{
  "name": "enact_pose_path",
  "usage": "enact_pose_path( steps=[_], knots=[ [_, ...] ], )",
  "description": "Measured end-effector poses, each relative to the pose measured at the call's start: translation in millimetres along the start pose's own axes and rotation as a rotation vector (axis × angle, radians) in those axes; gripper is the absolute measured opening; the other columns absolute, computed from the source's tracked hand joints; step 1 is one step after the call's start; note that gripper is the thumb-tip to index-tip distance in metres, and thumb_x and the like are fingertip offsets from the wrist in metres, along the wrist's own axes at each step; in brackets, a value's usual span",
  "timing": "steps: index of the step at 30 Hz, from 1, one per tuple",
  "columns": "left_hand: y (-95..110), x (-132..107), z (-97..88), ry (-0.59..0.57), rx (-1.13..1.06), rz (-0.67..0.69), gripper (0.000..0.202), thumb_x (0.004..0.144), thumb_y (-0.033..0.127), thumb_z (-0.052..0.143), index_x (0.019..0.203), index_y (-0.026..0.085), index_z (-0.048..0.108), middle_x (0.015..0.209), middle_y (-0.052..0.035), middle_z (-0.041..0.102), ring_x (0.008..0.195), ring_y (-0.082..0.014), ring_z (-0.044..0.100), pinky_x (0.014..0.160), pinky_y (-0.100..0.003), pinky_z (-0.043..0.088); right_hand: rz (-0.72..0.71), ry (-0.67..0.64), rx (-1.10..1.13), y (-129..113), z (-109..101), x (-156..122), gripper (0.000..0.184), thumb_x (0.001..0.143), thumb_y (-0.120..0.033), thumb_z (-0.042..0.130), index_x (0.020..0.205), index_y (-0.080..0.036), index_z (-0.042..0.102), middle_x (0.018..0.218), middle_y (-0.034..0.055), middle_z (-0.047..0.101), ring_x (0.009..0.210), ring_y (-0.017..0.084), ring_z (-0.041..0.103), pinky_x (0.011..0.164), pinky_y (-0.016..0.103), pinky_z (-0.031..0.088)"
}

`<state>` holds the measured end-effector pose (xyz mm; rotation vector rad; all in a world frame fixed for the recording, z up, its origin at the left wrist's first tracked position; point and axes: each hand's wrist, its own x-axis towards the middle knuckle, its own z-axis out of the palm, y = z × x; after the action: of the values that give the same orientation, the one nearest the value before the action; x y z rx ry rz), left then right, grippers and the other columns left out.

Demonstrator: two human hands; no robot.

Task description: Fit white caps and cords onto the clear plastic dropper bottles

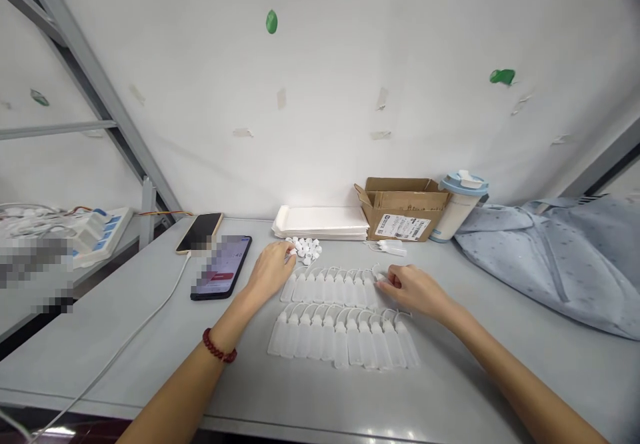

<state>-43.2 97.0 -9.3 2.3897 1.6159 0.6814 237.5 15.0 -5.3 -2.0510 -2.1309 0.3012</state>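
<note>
My left hand (273, 271) is at the edge of a loose pile of small white caps (309, 249), its thumb and forefinger closed on a white cap (291, 253). At the right end of the back row, my right hand (414, 289) has its fingers closed around a small translucent plastic bottle (382, 279), mostly hidden by the fingers. Several similar bottles with thin curved straps at their necks lie side by side in this back row (330, 289). Nearer to me is a front row (345, 341) of the same flat-lying bottles.
Behind the pile lies a stack of white flat packs (323, 221). An open cardboard box (405, 211), a blue-lidded cup (457, 207) and a few more bottles (393, 248) are at back right. Blue-grey cloth (545, 257) covers the right side. Two phones (235, 271) and a white cable (135, 334) lie left.
</note>
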Motion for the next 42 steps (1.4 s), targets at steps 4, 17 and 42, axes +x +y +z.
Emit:
enact_pose_path(
  steps=[4, 17, 42],
  knots=[
    [18.6, -7.6, -2.5, 0.043, -0.232, 0.005, 0.026, 0.08, 0.025, 0.047, 0.099, 0.015, 0.06, 0.094, -0.0073, 0.066, 0.089, -0.0203, 0.06, 0.078, -0.031, 0.046, -0.006, 0.088, 0.024, 0.5, 2.5, 1.5, 0.03, 0.084, -0.039, 0.039, 0.061, -0.02, 0.04, 0.06, 0.0027, 0.056, 0.053, 0.014, 0.045, 0.049, 0.025, 0.026],
    [62.5, -31.8, -4.8, -0.336, -0.862, 0.0, 0.022, 0.071, 0.029, 0.064, 0.088, 0.015, 0.065, 0.088, -0.0057, 0.066, 0.08, -0.0173, 0.06, 0.072, -0.028, 0.047, -0.141, -0.142, 0.969, -50.5, -11.9, -30.8, 0.036, 0.086, -0.051, 0.041, 0.084, -0.018, 0.056, 0.068, -0.0006, 0.051, 0.056, 0.01, 0.044, 0.051, 0.023, 0.035],
    [66.4, -36.9, -10.3, -0.505, -1.019, 0.02, 0.022, 0.075, 0.035, 0.063, 0.075, 0.013, 0.065, 0.067, -0.0017, 0.06, 0.061, -0.0114, 0.052, 0.056, -0.022, 0.039, -0.114, -0.27, 1.218, -54.7, 5.0, -32.0, 0.034, 0.085, -0.049, 0.046, 0.095, -0.018, 0.055, 0.072, -0.0013, 0.054, 0.044, 0.005, 0.035, 0.045, 0.022, 0.026]
  ],
)
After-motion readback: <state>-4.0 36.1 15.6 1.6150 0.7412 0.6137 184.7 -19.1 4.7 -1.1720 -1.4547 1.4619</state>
